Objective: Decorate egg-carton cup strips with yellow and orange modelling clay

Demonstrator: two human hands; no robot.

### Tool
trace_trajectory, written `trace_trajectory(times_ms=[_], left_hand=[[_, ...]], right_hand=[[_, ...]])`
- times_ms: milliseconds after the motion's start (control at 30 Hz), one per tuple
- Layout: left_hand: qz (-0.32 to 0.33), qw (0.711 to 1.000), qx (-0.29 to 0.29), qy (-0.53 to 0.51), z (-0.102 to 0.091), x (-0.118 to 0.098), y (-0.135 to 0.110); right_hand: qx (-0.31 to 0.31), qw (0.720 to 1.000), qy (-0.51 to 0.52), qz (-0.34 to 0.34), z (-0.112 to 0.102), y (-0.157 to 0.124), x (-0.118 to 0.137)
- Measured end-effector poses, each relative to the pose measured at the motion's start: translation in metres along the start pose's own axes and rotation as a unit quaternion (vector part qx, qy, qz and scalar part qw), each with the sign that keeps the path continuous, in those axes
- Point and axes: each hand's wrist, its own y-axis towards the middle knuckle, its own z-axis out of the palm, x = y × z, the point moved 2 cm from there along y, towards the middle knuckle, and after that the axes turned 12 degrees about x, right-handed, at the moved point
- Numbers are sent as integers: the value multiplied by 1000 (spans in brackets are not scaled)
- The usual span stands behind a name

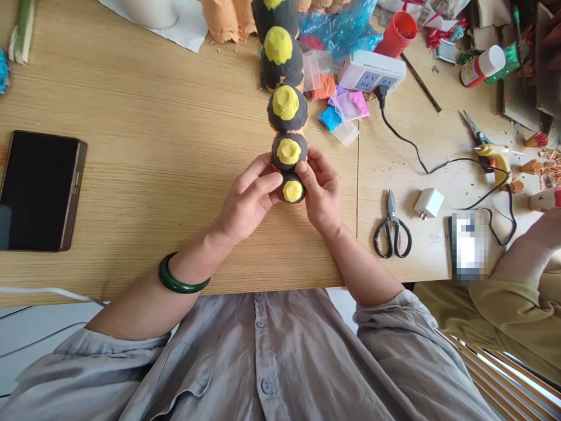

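Note:
A chain of rounded black segments [299, 120], each topped with a yellow clay patch, runs from the top of the view down toward me; orange shows along its edges. My left hand [245, 199] pinches the near end from the left, its fingers partly behind the smallest segment. On the other side my right hand [323, 190] holds the same end, thumb pressed on top between the last two segments. The yellow patch [292, 190] on the nearest segment is uncovered. What lies under the chain between my fingers is hidden.
A tablet-like device [39, 190] lies at left. To the right are black-handled scissors [392, 228], a white charger [428, 202], a power strip [372, 70] with a cord, clay packets [346, 108] and a yellow glue gun [497, 159]. Another person's arm [528, 251] rests at far right.

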Motion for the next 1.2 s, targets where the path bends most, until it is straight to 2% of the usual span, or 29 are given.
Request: trace_trajectory(times_ms=[300, 433, 633, 767, 1033, 1200], left_hand=[[-8, 1000, 10, -1, -10, 6, 0], [-12, 1000, 17, -9, -10, 6, 1], [-1, 1000, -11, 1, -10, 5, -1], [11, 999, -34, 10, -8, 4, -1], [14, 1000, 7, 1, -8, 5, 0], [12, 1000, 5, -7, -7, 3, 1]], right_hand=[[8, 997, -58, 49, -1, -2, 2], [15, 999, -36, 36, 0, 2, 0], [14, 997, -15, 79, 0, 5, -3], [39, 995, -19, 90, 2, 5, 0], [48, 996, 36, 60, 1, 5, 2], [30, 993, 66, 93, 3, 3, 5]])
